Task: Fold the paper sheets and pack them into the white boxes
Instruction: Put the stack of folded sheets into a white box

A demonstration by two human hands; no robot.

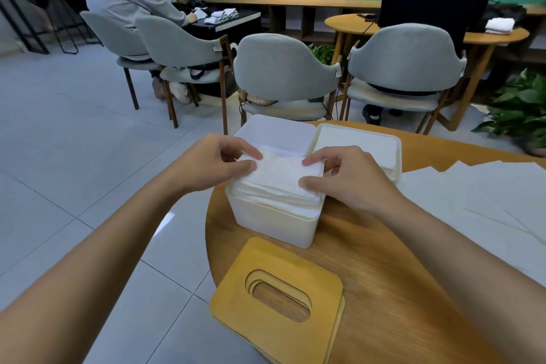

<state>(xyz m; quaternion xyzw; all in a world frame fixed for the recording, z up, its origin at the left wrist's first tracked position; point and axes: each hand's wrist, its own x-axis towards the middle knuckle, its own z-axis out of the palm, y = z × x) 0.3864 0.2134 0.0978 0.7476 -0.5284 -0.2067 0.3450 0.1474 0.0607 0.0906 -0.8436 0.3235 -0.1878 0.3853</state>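
White folded sheet [280, 170] lies on top of the pile in the near box [274, 224], held at both ends. At its left edge the left hand [218, 156] pinches it between thumb and forefinger, the other fingers curled under. The box stands at the left edge of the wooden counter [384, 260] and looks packed to its rim. At the sheet's right edge the right hand [345, 177] grips it the same way, forefinger on top and thumb at the near corner.

The step in hand seems to be seating this sheet on the pile. Next, both hands would need to let go and press it flat, then reach right for a fresh sheet from the flat sheets [487, 192] spread there, which run out of view.

Behind the hands stand a far box [274, 127] and a right box [397, 156], also holding paper; how full they are is hard to tell. Near the viewer, the slotted wooden lids [266, 319] are probably several stacked, their near edge cut off.
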